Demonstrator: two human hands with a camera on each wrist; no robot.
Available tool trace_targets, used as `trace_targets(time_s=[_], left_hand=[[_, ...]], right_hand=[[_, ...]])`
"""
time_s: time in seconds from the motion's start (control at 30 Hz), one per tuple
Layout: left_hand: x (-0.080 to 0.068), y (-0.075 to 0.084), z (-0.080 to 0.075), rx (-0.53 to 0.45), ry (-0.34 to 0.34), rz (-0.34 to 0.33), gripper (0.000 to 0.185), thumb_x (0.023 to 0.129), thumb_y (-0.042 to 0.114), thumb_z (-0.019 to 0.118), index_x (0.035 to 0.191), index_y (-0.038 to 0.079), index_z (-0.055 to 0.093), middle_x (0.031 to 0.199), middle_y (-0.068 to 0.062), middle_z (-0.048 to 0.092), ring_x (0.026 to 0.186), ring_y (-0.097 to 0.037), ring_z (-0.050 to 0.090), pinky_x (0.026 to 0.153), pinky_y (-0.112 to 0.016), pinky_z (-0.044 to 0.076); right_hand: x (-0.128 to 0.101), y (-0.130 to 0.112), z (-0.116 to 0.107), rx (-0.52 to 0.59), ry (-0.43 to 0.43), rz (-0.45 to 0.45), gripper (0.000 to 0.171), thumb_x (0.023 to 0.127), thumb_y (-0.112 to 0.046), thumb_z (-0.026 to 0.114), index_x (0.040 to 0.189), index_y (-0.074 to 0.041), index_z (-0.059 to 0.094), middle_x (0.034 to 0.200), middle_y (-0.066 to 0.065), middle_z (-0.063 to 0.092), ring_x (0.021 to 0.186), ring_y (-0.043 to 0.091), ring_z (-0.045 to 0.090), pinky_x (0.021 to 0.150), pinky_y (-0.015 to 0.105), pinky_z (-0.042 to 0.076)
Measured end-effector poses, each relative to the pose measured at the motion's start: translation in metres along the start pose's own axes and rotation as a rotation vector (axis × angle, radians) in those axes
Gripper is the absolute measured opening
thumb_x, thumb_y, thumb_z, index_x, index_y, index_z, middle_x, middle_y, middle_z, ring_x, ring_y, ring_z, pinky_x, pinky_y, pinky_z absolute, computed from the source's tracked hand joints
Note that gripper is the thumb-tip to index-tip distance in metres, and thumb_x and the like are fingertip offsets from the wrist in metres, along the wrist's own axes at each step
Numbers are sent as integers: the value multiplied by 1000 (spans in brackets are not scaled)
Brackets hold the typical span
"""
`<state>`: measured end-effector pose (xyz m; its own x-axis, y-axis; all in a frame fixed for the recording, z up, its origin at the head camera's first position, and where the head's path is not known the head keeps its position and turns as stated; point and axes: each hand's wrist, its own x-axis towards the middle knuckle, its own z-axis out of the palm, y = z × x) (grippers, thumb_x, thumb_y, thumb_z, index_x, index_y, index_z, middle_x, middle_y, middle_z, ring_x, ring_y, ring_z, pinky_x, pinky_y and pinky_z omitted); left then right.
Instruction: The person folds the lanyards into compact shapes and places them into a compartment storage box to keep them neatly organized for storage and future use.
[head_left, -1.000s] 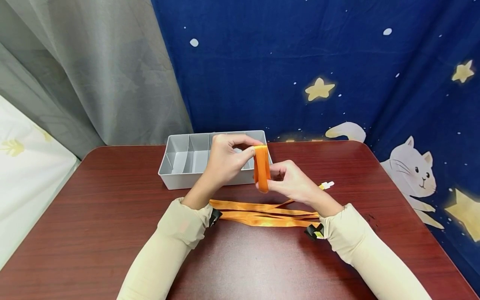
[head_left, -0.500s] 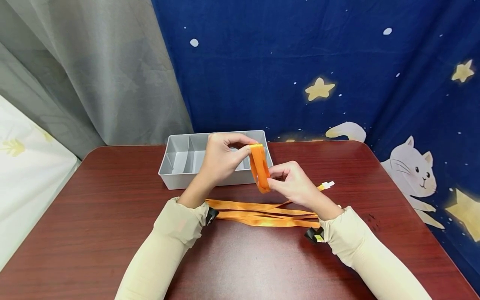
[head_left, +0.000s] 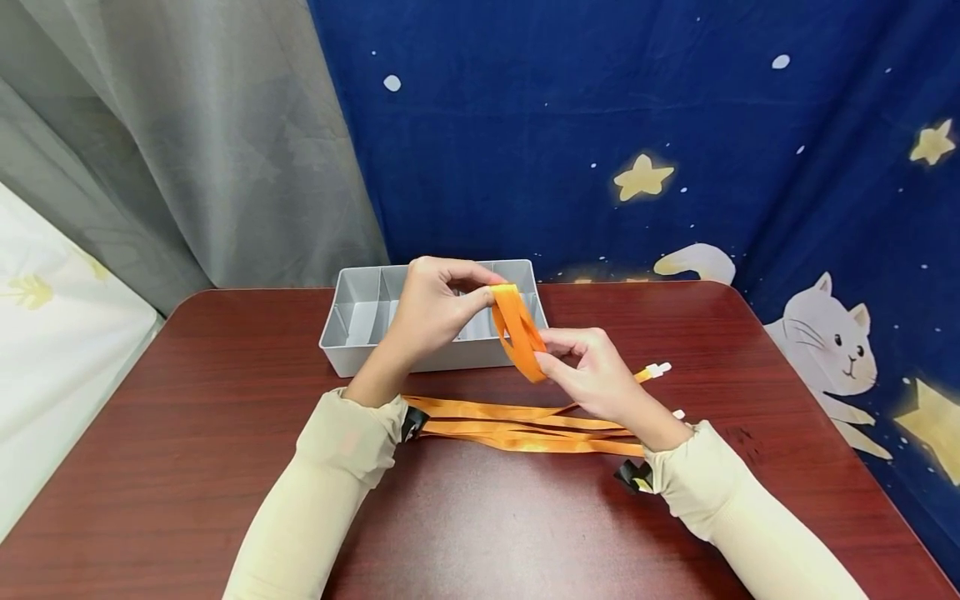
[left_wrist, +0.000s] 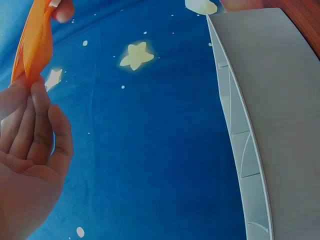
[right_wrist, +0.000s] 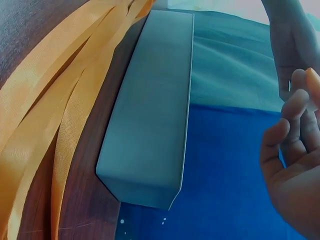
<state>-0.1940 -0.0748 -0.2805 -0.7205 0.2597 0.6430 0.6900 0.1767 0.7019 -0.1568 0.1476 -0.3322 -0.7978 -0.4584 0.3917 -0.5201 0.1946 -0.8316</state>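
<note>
In the head view an orange lanyard [head_left: 517, 333], wound into a flattened loop, hangs slanted between both hands above the table. My left hand [head_left: 431, 310] pinches its upper end between thumb and fingers. Its lower end is pinched by my right hand [head_left: 596, 379]. The left wrist view shows the folded strap [left_wrist: 37, 42] rising from the left fingertips, with a small white piece beside the other hand's fingertip. In the right wrist view only a sliver of orange shows by the curled right hand [right_wrist: 300, 150]. More orange lanyards [head_left: 525, 446] lie stretched side by side on the table below.
A grey divided box [head_left: 465, 357] stands at the back of the table, behind the left hand. White end pieces [head_left: 654, 372] of the lying lanyards stick out past the right wrist. The brown table [head_left: 225, 467] ends at the curtains.
My left hand has moved left and slightly up with the loop's upper end. The loop has gone from hanging upright to slanting down toward the right hand, which has shifted slightly right.
</note>
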Motion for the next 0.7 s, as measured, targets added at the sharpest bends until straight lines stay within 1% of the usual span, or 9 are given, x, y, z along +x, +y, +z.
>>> trace_targets(time_s=[0.1, 0.23, 0.37, 0.47, 0.5, 0.6, 0.7], left_hand=[[0, -1, -2, 6, -21, -9, 6, 82, -2, 77, 84, 3, 79, 78, -6, 74, 55, -14, 54, 48, -23, 38], [0, -3, -4, -2, -52, -21, 7, 82, -4, 76, 83, 2, 79, 77, -7, 73, 55, -15, 55, 48, -24, 39], [-1, -4, -7, -34, -100, -42, 7, 81, -6, 76, 84, 0, 78, 77, -11, 73, 58, -15, 60, 52, -24, 45], [0, -3, -8, -54, -139, -60, 6, 81, -6, 76, 85, -1, 78, 78, -12, 73, 62, -17, 63, 55, -25, 49], [0, -2, -8, -55, -151, -67, 6, 81, -5, 76, 85, -1, 78, 78, -11, 73, 62, -18, 63, 56, -25, 50], [0, 0, -9, -65, -178, -91, 6, 81, -5, 76, 85, 0, 78, 79, -9, 73, 64, -21, 65, 58, -26, 52], [-1, 0, -9, -76, -198, -102, 6, 82, -5, 75, 85, 0, 78, 79, -8, 73, 65, -24, 67, 59, -27, 54]], right_hand=[[-1, -1, -1, 8, -26, -2, 24, 95, 1, 62, 118, 5, 69, 98, 14, 73, 73, 19, 67, 63, 27, 56], [-2, 0, -4, 41, -86, -7, 23, 98, 0, 58, 117, 5, 68, 91, 11, 71, 70, 22, 66, 63, 28, 56], [-4, 0, -8, 121, -177, -4, 22, 99, -1, 55, 116, 8, 65, 87, 17, 68, 73, 20, 68, 67, 35, 59], [-6, -1, -11, 207, -247, 38, 23, 101, -5, 54, 117, 8, 63, 86, 21, 66, 76, 21, 68, 70, 38, 60], [-6, -1, -12, 227, -267, 51, 24, 102, -8, 53, 117, 8, 63, 86, 19, 66, 77, 22, 68, 72, 39, 60], [-8, -2, -13, 260, -306, 58, 27, 103, -12, 53, 119, 9, 61, 91, 16, 67, 83, 23, 67, 77, 39, 59], [-7, -3, -13, 275, -320, 24, 32, 103, -12, 53, 126, 10, 59, 111, 14, 67, 99, 23, 66, 82, 38, 58]])
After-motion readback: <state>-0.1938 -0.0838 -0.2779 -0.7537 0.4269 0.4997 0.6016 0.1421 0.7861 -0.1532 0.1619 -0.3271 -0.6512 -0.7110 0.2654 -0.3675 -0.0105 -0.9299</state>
